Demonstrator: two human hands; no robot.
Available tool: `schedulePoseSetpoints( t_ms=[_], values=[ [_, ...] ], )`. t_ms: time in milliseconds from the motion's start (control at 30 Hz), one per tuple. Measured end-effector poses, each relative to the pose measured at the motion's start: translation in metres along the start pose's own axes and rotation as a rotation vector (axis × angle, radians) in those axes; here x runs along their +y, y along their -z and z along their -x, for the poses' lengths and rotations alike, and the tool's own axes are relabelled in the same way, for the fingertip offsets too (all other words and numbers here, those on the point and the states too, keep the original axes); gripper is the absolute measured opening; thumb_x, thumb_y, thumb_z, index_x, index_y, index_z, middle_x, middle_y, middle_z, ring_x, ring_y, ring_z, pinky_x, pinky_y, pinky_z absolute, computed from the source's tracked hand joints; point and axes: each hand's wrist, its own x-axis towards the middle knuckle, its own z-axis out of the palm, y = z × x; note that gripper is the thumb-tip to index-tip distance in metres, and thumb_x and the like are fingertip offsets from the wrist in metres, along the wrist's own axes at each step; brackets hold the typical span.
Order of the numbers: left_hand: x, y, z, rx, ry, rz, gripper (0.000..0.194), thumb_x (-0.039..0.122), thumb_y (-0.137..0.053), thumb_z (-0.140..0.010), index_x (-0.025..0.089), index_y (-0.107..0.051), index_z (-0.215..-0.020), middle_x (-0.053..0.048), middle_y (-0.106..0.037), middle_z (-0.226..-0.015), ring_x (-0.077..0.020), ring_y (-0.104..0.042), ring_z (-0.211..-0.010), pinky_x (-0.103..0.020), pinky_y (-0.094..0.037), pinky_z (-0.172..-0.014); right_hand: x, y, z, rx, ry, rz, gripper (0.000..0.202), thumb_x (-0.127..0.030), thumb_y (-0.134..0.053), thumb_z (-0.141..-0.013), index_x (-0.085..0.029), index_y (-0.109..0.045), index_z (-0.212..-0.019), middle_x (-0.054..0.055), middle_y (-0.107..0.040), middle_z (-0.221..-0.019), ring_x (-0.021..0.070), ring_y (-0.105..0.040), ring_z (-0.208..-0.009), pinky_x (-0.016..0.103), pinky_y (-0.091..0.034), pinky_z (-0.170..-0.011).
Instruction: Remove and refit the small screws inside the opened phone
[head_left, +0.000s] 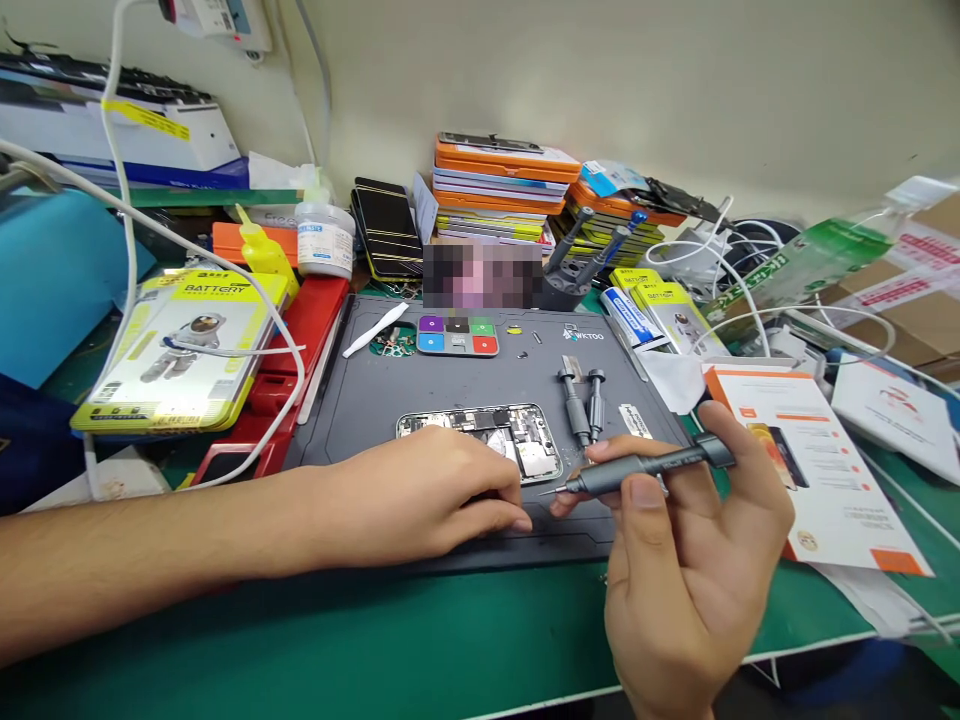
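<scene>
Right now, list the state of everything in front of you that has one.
Phone: opened, inner parts exposed, partly hidden
Left hand: fingers curled, in front of the phone; grip unclear
Right hand: closed on a screwdriver
Screwdriver: held, tip pointing left
Two other screwdrivers: unheld, side by side
White pry tool: lying flat
White tub: upright
Green-labelled bottle: tilted
Yellow battery packs: stacked

Beyond the left fingers [487, 476], a phone [537, 440] lies on a mat [360, 390]. Between the right fingers [752, 475] is a screwdriver [611, 476], beyond those fingers two more drivers [576, 412], to their right a box [836, 470]
</scene>
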Motion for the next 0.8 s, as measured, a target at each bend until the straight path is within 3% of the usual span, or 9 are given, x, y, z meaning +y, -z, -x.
schedulePoseSetpoints(
  t_ms=[333,467,633,800],
  values=[
    [0.003,-0.001,0.001,-0.001,0.007,-0.049,0.022,0.031,-0.061,-0.109,0.018,-0.071,-0.095,-0.003,-0.075,-0.087,-0.0192,-0.069,-0.077,-0.029,-0.043,-0.069,0.001,0.001,-0.001,-0.013,0.019,0.032,0.050,-0.019,-0.063,-0.107,-0.035,-0.053,-0.153,0.004,-0.073,-0.106,0.0163,-0.071,-0.093,0.025,-0.068,-0.066],
    [0.002,-0.001,0.001,-0.007,0.007,-0.055,0.021,0.030,-0.062,-0.108,0.019,-0.071,-0.094,-0.003,-0.074,-0.087,-0.0193,-0.070,-0.078,-0.029,-0.044,-0.070,0.003,0.004,-0.007,-0.046,0.136,0.154,0.054,-0.016,-0.061,-0.107,-0.033,-0.050,-0.156,0.005,-0.073,-0.107,0.0168,-0.073,-0.085,0.028,-0.067,-0.063],
    [0.001,-0.002,0.000,-0.007,0.004,-0.047,0.020,0.030,-0.065,-0.106,0.018,-0.071,-0.092,-0.002,-0.073,-0.084,-0.0187,-0.068,-0.076,-0.029,-0.043,-0.068,0.010,0.009,-0.021,-0.210,0.435,0.500,0.080,-0.005,-0.070,-0.096,-0.035,-0.043,-0.164,0.011,-0.069,-0.135,0.0234,-0.076,-0.106,0.039,-0.070,-0.080],
    [0.000,-0.003,0.000,-0.004,0.011,-0.034,0.017,0.029,-0.070,-0.103,0.018,-0.071,-0.091,-0.002,-0.074,-0.085,-0.0187,-0.069,-0.076,-0.029,-0.044,-0.068,0.016,0.007,-0.025,-0.310,0.441,0.542,0.079,-0.002,-0.065,-0.098,-0.031,-0.036,-0.167,0.014,-0.065,-0.149,0.0225,-0.076,-0.109,0.039,-0.071,-0.081]
  ],
)
